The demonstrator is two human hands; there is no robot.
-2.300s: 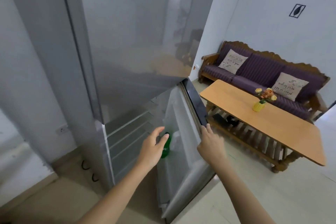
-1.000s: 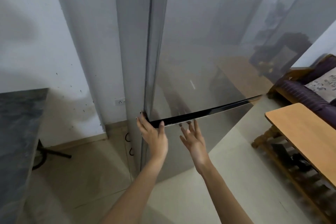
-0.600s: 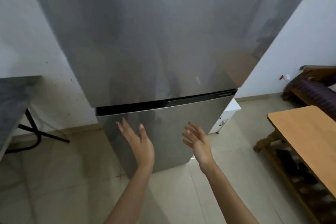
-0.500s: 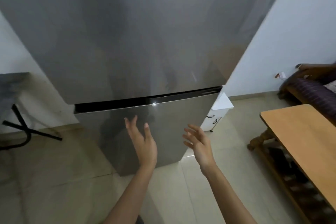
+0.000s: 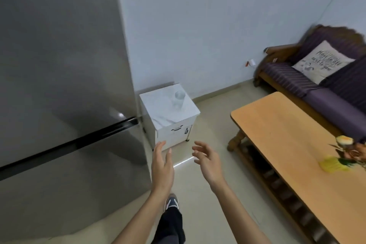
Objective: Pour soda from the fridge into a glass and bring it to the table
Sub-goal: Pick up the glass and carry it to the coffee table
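Glass [image 5: 179, 99] upright on white cabinet [image 5: 158, 105] beside closed fridge [image 5: 59, 85], both hands' grip released, empty.

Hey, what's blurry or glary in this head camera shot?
Head view: the yellow vase of flowers on the wooden coffee table is motion-smeared; the purple wooden sofa is soft-edged; a bright glare spot sits on the steel fridge; the clear drinking glass on the white cabinet looks faint.
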